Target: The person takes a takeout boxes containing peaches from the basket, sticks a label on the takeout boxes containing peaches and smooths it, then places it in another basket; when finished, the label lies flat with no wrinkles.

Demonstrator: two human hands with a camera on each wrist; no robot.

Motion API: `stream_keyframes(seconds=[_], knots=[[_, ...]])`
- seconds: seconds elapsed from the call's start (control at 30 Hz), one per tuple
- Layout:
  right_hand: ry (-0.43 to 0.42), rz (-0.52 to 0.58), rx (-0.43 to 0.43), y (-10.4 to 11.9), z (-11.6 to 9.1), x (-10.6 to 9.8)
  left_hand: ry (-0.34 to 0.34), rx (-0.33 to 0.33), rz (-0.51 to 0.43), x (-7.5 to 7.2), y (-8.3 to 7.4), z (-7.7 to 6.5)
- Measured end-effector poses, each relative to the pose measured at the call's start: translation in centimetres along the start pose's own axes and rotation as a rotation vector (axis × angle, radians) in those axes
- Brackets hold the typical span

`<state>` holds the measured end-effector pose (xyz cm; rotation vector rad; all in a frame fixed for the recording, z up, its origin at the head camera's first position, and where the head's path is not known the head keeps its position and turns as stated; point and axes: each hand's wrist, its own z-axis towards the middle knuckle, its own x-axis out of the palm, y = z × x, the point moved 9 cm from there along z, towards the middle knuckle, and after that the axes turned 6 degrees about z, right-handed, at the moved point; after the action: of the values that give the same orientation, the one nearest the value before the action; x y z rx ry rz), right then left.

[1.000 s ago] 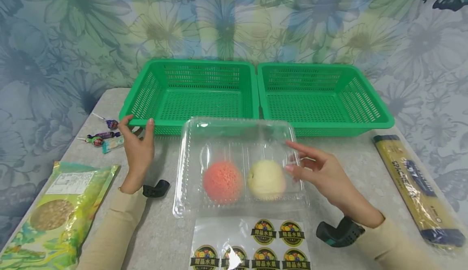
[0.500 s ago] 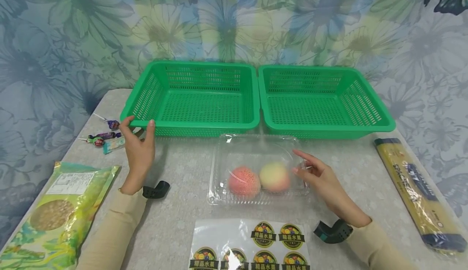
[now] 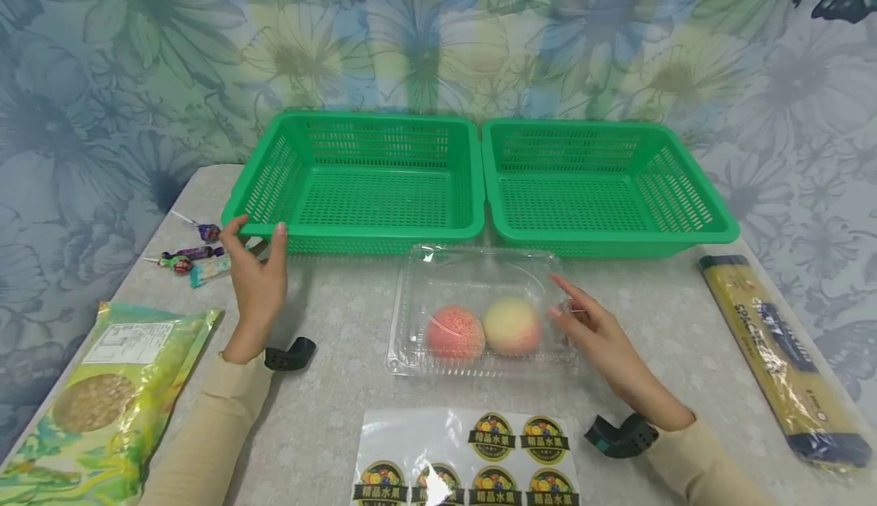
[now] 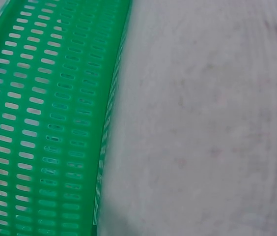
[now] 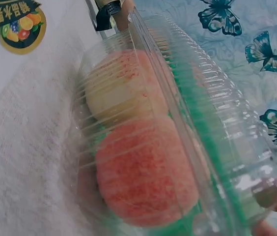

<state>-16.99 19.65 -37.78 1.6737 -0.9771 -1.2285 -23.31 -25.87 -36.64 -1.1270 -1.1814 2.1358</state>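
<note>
In the head view my right hand [image 3: 603, 338] holds the right end of a clear plastic clamshell box [image 3: 479, 270], thumb and forefinger at its edge. Inside sit two round peaches side by side: a pink one [image 3: 455, 332] and a pale yellow one [image 3: 512, 326] blushed pink below. The right wrist view shows the pink peach [image 5: 146, 172] nearer, behind the ribbed plastic, with fingertips [image 5: 276, 211] at the box's end. My left hand [image 3: 259, 293] rests at the front left corner of a green basket [image 3: 370, 237], thumb and forefinger spread apart on the rim.
A second green basket [image 3: 617, 246] stands beside the first. In front lies a sticker sheet [image 3: 411, 434] with round fruit labels. At left are lollipops and sweets [image 3: 195, 253] and a green-yellow food bag [image 3: 130, 384]; at right, a spaghetti pack [image 3: 781, 354].
The clamshell box has dropped lower and shifted right, looking smaller than one second ago. The two peaches inside it now sit further right in view. My left hand has stayed at the basket.
</note>
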Motion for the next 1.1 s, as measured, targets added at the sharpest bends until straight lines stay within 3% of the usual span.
stream_keyframes(seconds=[0.27,0.43,0.5,0.6,0.7,0.87,1.0,1.1], knots=[[-0.063,-0.079,-0.003,-0.4,-2.2,-2.3,0.035,-0.028,0.046,-0.3,-1.1,-0.3],[-0.129,-0.134,-0.012,-2.4,-3.4,-4.3,0.152,-0.081,0.146,-1.6,-3.3,-1.1],[-0.109,-0.137,-0.035,-2.8,-4.0,-4.3,0.188,-0.04,0.173,-2.5,-4.7,-2.0],[0.004,-0.11,-0.093,-2.3,-5.2,-3.1,0.248,0.108,0.167,-3.3,-8.1,-4.4],[0.116,-0.062,-0.141,-2.0,-6.2,-1.5,0.323,0.34,0.114,-3.5,-12.1,-8.1],[0.052,-0.135,-0.14,-2.2,-7.1,-0.3,0.544,0.773,-0.047,-2.6,-17.7,-15.9],[0.041,-0.264,-0.249,-1.5,-7.9,1.3,0.812,0.961,-0.045,0.2,-18.3,-21.6],[0.086,-0.302,-0.37,-0.6,-8.5,3.1,0.974,1.008,0.079,3.0,-16.6,-24.7]])
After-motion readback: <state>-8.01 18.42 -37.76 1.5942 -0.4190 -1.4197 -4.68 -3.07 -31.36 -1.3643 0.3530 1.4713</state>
